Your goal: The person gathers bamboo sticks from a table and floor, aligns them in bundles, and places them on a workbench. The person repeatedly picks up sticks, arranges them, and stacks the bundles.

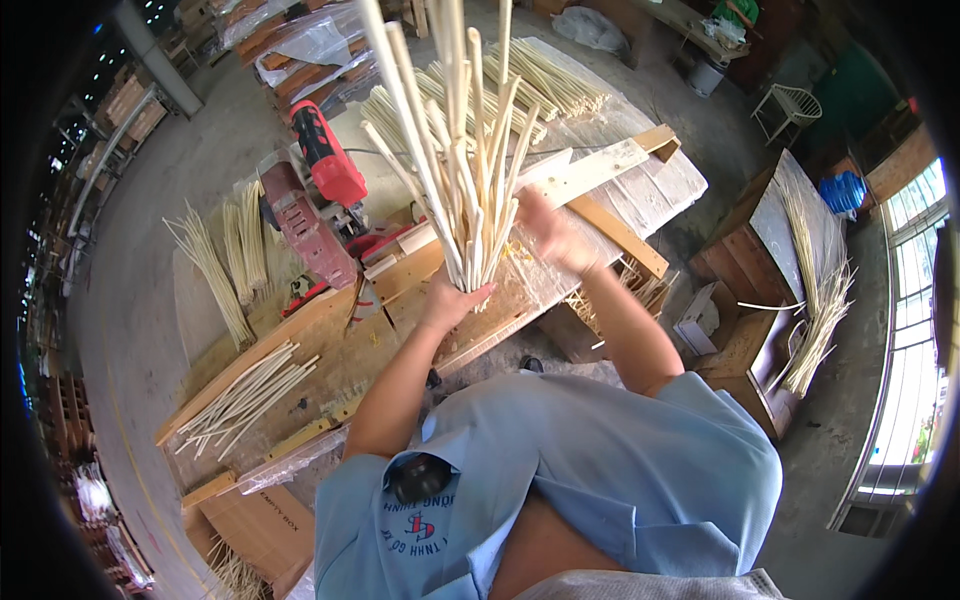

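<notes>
Many sticks: pale rattan-like rods lie in batches across the workbench (300,345), sorted by length.
Workbench: rough boards, carrying a red mitre saw (320,200) at its back-left.
Held bundle (465,180): stands upright with its ends down near the bench, seemingly to level them.
Left hand (450,300): clenched round the bundle's base.
Right hand (555,240): beside the rods, blurred; finger state cannot be told.
Loose sticks (245,395): fanned at front-left.

Stick bundle (460,150) tops beyond the upper edge; right hand (550,235) motion-blurred.
</notes>
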A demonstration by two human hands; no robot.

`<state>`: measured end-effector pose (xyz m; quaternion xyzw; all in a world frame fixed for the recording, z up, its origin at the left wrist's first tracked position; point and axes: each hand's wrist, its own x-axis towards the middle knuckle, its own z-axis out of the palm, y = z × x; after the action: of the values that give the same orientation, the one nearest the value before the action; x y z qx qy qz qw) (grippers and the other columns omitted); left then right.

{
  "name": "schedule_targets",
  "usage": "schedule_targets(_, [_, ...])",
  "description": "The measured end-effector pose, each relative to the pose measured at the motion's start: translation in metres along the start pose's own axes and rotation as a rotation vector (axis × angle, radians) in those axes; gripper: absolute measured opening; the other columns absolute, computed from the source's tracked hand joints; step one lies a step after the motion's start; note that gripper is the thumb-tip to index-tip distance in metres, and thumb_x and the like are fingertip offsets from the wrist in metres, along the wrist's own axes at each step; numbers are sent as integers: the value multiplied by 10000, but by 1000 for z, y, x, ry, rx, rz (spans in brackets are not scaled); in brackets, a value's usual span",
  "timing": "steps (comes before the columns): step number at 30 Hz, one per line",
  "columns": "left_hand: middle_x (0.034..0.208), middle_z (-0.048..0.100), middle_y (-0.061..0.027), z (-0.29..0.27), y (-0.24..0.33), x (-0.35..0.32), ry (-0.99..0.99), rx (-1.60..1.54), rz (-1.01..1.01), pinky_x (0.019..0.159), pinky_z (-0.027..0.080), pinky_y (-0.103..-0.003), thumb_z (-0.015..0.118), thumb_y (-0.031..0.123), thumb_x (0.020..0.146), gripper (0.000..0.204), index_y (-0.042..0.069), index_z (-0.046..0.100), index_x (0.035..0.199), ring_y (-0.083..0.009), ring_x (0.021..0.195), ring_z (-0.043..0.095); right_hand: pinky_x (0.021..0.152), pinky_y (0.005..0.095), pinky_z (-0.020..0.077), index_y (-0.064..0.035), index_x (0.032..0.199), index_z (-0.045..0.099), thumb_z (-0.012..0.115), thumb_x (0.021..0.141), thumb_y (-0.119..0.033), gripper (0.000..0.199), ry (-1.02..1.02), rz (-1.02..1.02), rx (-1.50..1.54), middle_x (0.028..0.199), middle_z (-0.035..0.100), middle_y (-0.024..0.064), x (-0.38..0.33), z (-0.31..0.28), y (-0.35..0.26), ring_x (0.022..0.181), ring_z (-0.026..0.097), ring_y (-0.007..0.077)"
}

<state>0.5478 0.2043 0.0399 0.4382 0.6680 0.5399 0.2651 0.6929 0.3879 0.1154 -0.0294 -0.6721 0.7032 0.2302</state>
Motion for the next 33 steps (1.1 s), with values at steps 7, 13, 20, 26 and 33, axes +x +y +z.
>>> schedule_targets(7, [1001,729,-172,-3,28,26,-204,217,-15,825,561,-394,815,128,717,474,35,640,1147,-326,952,715,1035,396,466,24,1391,499,859,647,-318,894,132,41,86,1232,668,150,6,57,41,1155,609,237])
schedule_targets(13, [1102,694,-197,1,79,54,-296,165,220,869,540,-392,856,258,754,625,9,565,1249,-295,1045,678,930,399,543,60,1110,665,799,693,-333,589,311,-38,153,992,708,160,18,30,12,924,682,245])
schedule_targets(20, [833,672,-43,-13,59,24,183,-202,-184,668,514,-248,717,254,941,276,-8,655,1005,-123,764,648,741,376,585,31,1052,621,788,712,-231,462,422,-114,480,895,684,124,13,-5,-23,786,679,230])
schedule_targets(26, [759,664,-55,9,74,7,46,-457,-415,523,481,-226,717,114,912,152,-26,660,898,-104,642,631,722,369,539,13,1055,600,759,771,-218,399,398,-118,282,892,659,113,4,5,-24,783,640,211])
schedule_targets(33, [780,668,-48,12,74,6,75,-420,-597,579,511,-255,681,103,884,111,-7,664,886,-125,675,644,739,307,531,-7,1031,645,765,728,-169,363,517,-172,214,847,682,65,1,20,-17,778,647,153])
